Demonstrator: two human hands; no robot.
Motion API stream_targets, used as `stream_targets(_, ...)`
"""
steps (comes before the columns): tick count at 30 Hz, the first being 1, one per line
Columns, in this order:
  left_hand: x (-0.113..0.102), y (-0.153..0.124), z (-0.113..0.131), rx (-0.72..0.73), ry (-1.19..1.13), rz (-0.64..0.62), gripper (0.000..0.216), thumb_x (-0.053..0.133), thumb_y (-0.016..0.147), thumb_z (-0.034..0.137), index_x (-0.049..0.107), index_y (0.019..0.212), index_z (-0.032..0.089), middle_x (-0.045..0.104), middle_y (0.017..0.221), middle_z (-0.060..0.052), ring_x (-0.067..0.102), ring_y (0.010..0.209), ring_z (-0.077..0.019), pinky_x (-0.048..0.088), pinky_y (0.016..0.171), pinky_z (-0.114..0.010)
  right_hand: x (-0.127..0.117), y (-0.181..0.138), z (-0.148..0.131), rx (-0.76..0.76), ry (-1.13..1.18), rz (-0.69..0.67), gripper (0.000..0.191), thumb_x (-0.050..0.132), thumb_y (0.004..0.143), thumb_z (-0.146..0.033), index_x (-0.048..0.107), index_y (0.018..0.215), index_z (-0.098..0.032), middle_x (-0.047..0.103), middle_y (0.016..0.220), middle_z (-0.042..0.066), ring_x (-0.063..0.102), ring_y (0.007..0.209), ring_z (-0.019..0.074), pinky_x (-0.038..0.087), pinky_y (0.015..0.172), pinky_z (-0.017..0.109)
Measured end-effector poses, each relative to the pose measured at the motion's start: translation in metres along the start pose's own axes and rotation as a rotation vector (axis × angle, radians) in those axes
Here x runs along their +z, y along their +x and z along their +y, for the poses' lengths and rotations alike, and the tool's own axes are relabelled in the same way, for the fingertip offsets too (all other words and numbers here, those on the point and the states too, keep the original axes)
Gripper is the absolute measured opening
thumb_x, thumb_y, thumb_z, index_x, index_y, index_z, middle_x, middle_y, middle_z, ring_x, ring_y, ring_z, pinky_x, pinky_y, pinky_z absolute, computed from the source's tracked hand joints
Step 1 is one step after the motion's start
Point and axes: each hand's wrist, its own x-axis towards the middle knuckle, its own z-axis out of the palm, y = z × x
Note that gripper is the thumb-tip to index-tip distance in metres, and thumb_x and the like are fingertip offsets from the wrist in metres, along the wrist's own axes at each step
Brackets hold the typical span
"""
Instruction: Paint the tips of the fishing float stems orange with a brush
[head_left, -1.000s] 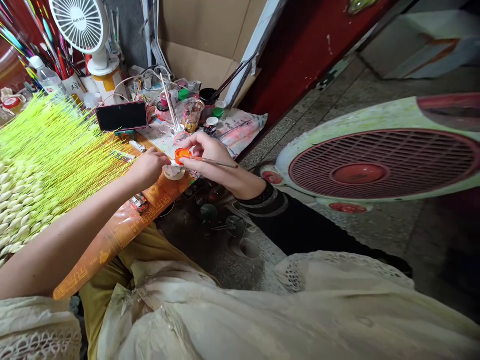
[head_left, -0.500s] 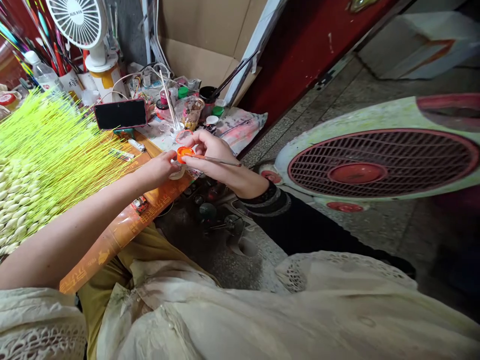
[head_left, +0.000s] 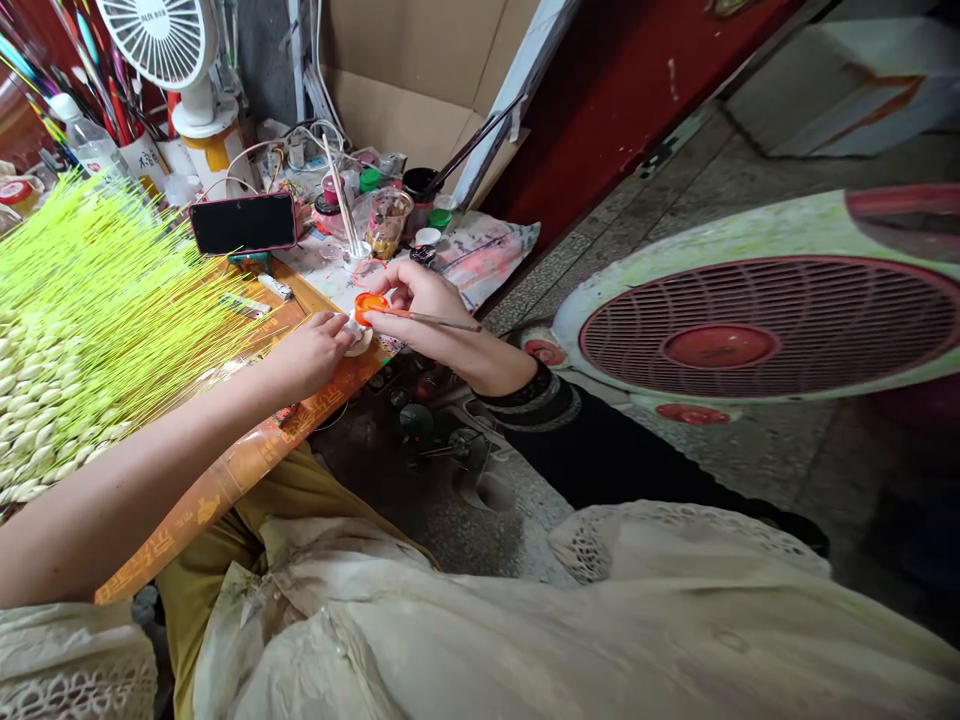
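Head view, left to right: shows one broad sheaf of thin yellow-green stalks (head_left: 142, 310) across the left of the orange-covered worktop (head_left: 214, 497); next, one left hand (head_left: 307, 350) with fingers drawn together beside one pale round dish (head_left: 361, 343) at the near edge, grip impossible to tell; then, toward the right corner, one right hand (head_left: 427, 298) with fingers closed on one small round bright-orange pot (head_left: 369, 302) and one slender brown brush (head_left: 446, 321). Could spill there through tilting the pot.

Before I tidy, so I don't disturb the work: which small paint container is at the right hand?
The orange container, touching the right hand; the black pot and the clear cup stand apart from it, farther back.
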Motion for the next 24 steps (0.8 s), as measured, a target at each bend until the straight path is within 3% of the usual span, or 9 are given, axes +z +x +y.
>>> stream_targets(5,-0.005,-0.012,0.016,0.037,0.053,-0.042,0.036,0.041,0.095,0.01,0.063,0.123,0.006,0.067,0.124,-0.019,0.06,0.117,-0.026,0.044,0.107,-0.043,0.003,0.0,0.007,-0.038,0.008,-0.041,0.032,0.071,0.075,-0.039,0.06,0.1,-0.021,0.065,0.104,0.004,0.055,0.086,0.0188,0.045,0.078,0.035)
stream_targets(14,0.003,-0.015,0.036,-0.019,-0.038,-0.082,0.037,0.038,0.102,0.022,0.061,0.129,0.01,0.059,0.141,-0.018,0.06,0.111,-0.0259,0.046,0.096,-0.041,0.01,-0.001,-0.001,0.048,0.011,-0.079,0.034,0.07,0.074,-0.039,0.06,0.1,-0.02,0.062,0.096,0.003,0.054,0.083,0.0186,0.043,0.074,0.033)
stream_targets(19,-0.004,-0.018,0.041,-0.039,-0.047,-0.131,0.04,0.039,0.101,0.019,0.058,0.135,0.012,0.049,0.152,-0.019,0.059,0.115,-0.0273,0.047,0.095,-0.043,0.02,0.0,0.014,0.033,-0.005,-0.067,0.03,0.071,0.072,-0.037,0.058,0.093,-0.022,0.061,0.091,0.002,0.056,0.088,0.021,0.043,0.074,0.033)
stream_targets(24,-0.009,-0.018,0.042,-0.052,-0.032,-0.184,0.036,0.039,0.1,0.02,0.064,0.124,0.009,0.053,0.148,-0.02,0.058,0.114,-0.0284,0.048,0.096,-0.043,0.032,-0.001,0.031,0.016,-0.02,-0.065,0.03,0.071,0.072,-0.038,0.056,0.093,-0.024,0.061,0.089,0.002,0.056,0.087,0.0226,0.044,0.072,0.034)
